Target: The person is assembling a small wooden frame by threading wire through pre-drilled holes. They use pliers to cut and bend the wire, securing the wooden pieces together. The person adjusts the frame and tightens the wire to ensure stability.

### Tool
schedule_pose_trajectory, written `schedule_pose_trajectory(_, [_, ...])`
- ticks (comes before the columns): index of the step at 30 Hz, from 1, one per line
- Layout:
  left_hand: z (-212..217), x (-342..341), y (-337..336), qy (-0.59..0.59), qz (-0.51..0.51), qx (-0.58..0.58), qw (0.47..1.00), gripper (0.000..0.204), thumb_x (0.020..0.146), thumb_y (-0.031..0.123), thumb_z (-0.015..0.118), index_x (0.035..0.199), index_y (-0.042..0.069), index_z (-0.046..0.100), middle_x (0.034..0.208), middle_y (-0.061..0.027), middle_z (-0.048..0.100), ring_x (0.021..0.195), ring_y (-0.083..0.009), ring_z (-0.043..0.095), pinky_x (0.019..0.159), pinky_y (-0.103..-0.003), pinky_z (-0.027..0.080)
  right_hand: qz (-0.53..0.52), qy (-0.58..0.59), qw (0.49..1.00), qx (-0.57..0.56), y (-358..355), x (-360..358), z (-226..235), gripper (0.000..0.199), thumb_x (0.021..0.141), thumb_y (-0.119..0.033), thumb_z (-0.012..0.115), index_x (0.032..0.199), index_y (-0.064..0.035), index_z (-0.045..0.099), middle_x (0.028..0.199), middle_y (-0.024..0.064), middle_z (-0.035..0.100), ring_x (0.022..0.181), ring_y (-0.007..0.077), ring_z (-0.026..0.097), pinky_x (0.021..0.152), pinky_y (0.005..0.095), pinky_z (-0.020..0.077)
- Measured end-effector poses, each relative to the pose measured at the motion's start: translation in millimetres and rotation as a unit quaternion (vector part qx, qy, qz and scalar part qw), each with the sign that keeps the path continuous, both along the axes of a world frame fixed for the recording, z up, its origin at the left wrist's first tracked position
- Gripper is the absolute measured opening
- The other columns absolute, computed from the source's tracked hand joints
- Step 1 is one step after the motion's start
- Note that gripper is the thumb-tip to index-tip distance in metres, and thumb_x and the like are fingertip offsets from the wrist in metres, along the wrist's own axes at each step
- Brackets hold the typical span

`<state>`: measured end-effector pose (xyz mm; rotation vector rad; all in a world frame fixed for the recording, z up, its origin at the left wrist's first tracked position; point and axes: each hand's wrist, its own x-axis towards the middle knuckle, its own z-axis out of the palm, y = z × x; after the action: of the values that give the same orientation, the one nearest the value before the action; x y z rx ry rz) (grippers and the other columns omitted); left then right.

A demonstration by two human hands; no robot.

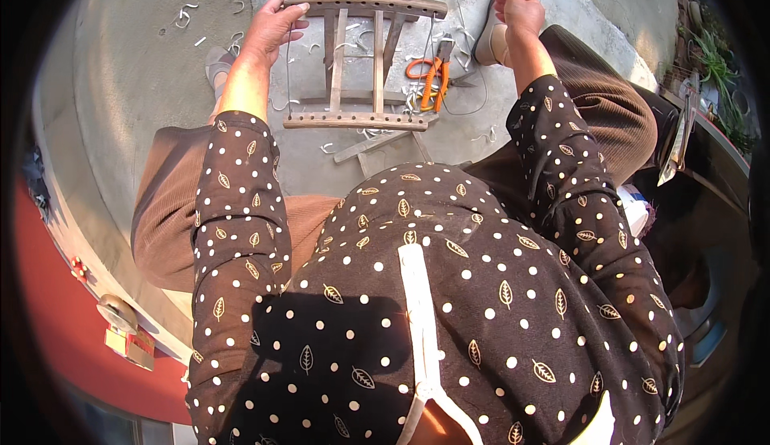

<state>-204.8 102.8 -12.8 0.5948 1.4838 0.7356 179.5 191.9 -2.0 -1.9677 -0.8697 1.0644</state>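
Dotted dark blouse fills the foreground, sleeves reaching forward. Left hand grips the top rail of a wooden slatted frame lying on concrete between both hands. Right hand is clenched, apparently around thin wire; orange pliers lie between frame and right hand.

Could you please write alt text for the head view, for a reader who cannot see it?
Seen from above, a seated person grips a small wooden frame on the concrete floor with the left hand, while the right hand is closed in a fist beside it. Orange-handled pliers and pale scraps lie on the floor.
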Motion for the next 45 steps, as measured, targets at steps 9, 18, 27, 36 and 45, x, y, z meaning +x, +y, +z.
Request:
schedule_pose_trajectory(9, [40,-17,-9,0.155,0.089,0.015,0.984,0.069,0.079,0.03,0.071,0.132,-0.002,0.041,0.119,-0.0134,0.056,0.098,-0.0174,0.057,0.08,-0.03,0.045,0.299,-0.305,0.831,-0.356,-108,11,-113,0.056,0.074,-0.049,0.065,0.096,0.0018,0.067,0.096,0.0175,0.067,0.089,0.0279,0.066,0.079,0.0353,0.0502])
schedule_pose_trajectory(18, [61,-20,-13,0.137,0.092,-0.017,0.986,0.056,0.082,0.027,0.068,0.126,-0.002,0.047,0.107,-0.0077,0.061,0.091,-0.0137,0.06,0.075,-0.025,0.048,0.299,-0.197,0.814,-0.457,-105,-3,-122,0.061,0.072,-0.053,0.067,0.102,-0.0009,0.067,0.104,0.0166,0.066,0.097,0.0285,0.064,0.081,0.0377,0.0503])
schedule_pose_trajectory(27, [83,-8,-19,0.148,0.251,0.052,0.955,0.031,0.084,0.016,0.066,0.109,-0.002,0.057,0.093,-0.0072,0.064,0.079,-0.0137,0.063,0.066,-0.025,0.051,0.302,-0.225,0.849,-0.37,-102,-1,-109,0.053,0.067,-0.05,0.066,0.09,-0.0021,0.068,0.09,0.0149,0.069,0.088,0.0272,0.066,0.078,0.036,0.0508])
schedule_pose_trajectory(36, [131,-12,-24,0.108,0.385,0.14,0.906,0.023,0.085,0.013,0.065,0.102,-0.001,0.057,0.087,-0.0104,0.063,0.072,-0.0181,0.063,0.062,-0.028,0.052,0.36,-0.24,0.872,-0.227,-40,-1,-44,0.05,0.066,-0.047,0.066,0.084,-0.0001,0.068,0.076,0.0155,0.067,0.074,0.0284,0.066,0.071,0.0365,0.0507])
schedule_pose_trajectory(45, [159,3,-66,0.022,0.409,0.14,0.901,0.024,0.086,0.017,0.063,0.102,-0.001,0.058,0.096,-0.0131,0.062,0.088,-0.0254,0.06,0.08,-0.039,0.048,0.273,0.155,0.942,-0.116,29,48,86,0.04,0.076,-0.035,0.069,0.096,-0.0009,0.064,0.084,0.009,0.066,0.072,0.0181,0.065,0.07,0.0286,0.0528])
